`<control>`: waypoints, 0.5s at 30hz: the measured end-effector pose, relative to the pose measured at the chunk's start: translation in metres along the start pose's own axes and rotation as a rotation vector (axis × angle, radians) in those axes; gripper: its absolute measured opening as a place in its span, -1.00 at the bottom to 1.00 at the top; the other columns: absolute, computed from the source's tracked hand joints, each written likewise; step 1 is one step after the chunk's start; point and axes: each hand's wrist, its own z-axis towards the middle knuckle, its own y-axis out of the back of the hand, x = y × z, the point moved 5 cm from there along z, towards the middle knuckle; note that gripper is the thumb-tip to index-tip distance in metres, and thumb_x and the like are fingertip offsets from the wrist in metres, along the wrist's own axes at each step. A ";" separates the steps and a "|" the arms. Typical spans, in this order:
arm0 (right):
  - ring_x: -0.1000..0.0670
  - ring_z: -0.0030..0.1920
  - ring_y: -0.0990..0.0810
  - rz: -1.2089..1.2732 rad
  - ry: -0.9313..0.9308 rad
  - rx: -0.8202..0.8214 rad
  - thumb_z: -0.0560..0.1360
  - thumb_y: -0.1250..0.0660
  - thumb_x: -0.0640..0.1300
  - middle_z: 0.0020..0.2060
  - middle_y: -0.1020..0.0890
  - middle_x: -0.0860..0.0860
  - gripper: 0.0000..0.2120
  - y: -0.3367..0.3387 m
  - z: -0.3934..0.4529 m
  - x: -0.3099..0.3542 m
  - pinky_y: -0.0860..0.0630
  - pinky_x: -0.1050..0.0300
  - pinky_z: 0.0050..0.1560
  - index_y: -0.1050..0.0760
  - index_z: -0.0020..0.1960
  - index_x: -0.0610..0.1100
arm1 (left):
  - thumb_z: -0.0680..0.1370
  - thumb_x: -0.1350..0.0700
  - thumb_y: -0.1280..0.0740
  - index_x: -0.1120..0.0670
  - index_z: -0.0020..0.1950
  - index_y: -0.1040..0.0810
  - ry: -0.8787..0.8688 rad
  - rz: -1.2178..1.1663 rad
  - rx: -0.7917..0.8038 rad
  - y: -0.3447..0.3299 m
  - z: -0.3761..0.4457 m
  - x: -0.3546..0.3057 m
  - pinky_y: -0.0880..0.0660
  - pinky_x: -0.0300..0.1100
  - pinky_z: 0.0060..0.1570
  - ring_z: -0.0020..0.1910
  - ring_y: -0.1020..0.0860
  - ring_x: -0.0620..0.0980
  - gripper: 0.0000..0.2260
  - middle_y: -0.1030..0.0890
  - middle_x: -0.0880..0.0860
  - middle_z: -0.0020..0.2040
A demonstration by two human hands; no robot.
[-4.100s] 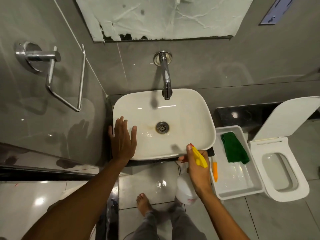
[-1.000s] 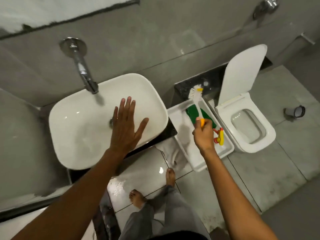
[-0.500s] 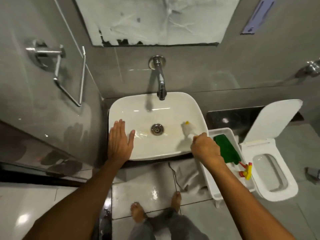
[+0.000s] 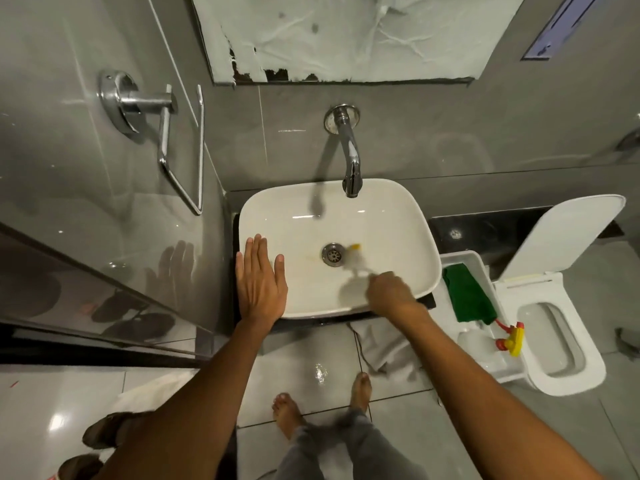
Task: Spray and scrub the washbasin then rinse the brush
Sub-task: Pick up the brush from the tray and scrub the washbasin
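The white washbasin (image 4: 391, 216) stands below a chrome wall tap (image 4: 350, 157). Its drain (image 4: 333, 253) has a yellowish stain beside it. My left hand (image 4: 260, 282) lies flat and open on the basin's left rim. My right hand (image 4: 389, 292) is closed on the scrub brush (image 4: 355, 259), whose blurred white head with a yellow tip sits just right of the drain inside the bowl. The spray bottle (image 4: 485, 344), with its yellow and red trigger, lies in the white tray (image 4: 464, 258) to the right.
A green cloth (image 4: 467, 296) lies in the tray. A white toilet (image 4: 554, 341) with raised lid stands at the right. A chrome towel holder (image 4: 166, 133) juts from the left wall. A glass partition is on the left. My bare feet stand on wet tiles.
My right hand put the spray bottle in the tray, picked up the brush and brought it into the basin. The brush head has moved left toward the drain. My left hand rests on the rim again.
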 end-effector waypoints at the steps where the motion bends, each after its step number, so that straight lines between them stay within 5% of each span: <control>1: -0.28 0.39 -0.56 -0.009 -0.078 -0.070 0.72 -0.07 -0.22 0.41 -0.51 -0.28 -0.60 0.010 0.009 -0.019 -0.53 -0.08 0.28 -0.41 0.49 -0.28 | 0.76 -0.10 0.03 0.18 0.66 -0.27 0.004 -0.010 -0.013 -0.001 0.000 0.000 -0.07 0.13 0.71 0.72 -0.19 0.09 -0.45 -0.30 0.14 0.69; 3: -0.28 0.39 -0.56 -0.061 -0.102 -0.111 0.73 -0.06 -0.21 0.41 -0.52 -0.28 -0.61 0.009 0.016 -0.026 -0.52 -0.06 0.23 -0.39 0.50 -0.31 | 0.77 -0.08 0.02 0.17 0.65 -0.28 0.004 -0.040 -0.037 -0.001 -0.001 0.001 -0.08 0.13 0.71 0.71 -0.21 0.09 -0.47 -0.31 0.13 0.68; 6: -0.31 0.37 -0.57 -0.150 0.131 0.009 0.70 -0.08 -0.23 0.39 -0.54 -0.32 -0.61 -0.025 0.003 0.028 -0.52 -0.07 0.28 -0.42 0.48 -0.30 | 0.78 0.00 -0.05 0.18 0.64 -0.30 0.012 -0.102 -0.070 -0.001 -0.001 0.001 -0.11 0.14 0.70 0.70 -0.23 0.10 -0.53 -0.33 0.14 0.67; 10: -0.37 0.28 -0.59 -0.166 0.337 0.157 0.67 -0.10 -0.30 0.35 -0.51 -0.35 -0.61 -0.045 -0.004 0.070 -0.52 -0.07 0.04 -0.40 0.47 -0.27 | 0.77 0.09 -0.11 0.20 0.62 -0.32 0.030 -0.180 -0.112 -0.001 -0.001 0.002 -0.16 0.15 0.69 0.68 -0.28 0.13 -0.57 -0.36 0.16 0.66; 15: -0.24 0.33 -0.61 -0.122 -0.015 -0.091 0.71 -0.11 -0.17 0.37 -0.53 -0.25 -0.60 0.020 0.045 -0.006 -0.54 -0.07 0.32 -0.47 0.47 -0.26 | 0.78 0.08 -0.08 0.17 0.63 -0.30 0.044 -0.211 -0.109 -0.003 -0.001 0.006 -0.12 0.12 0.70 0.69 -0.26 0.12 -0.58 -0.34 0.14 0.66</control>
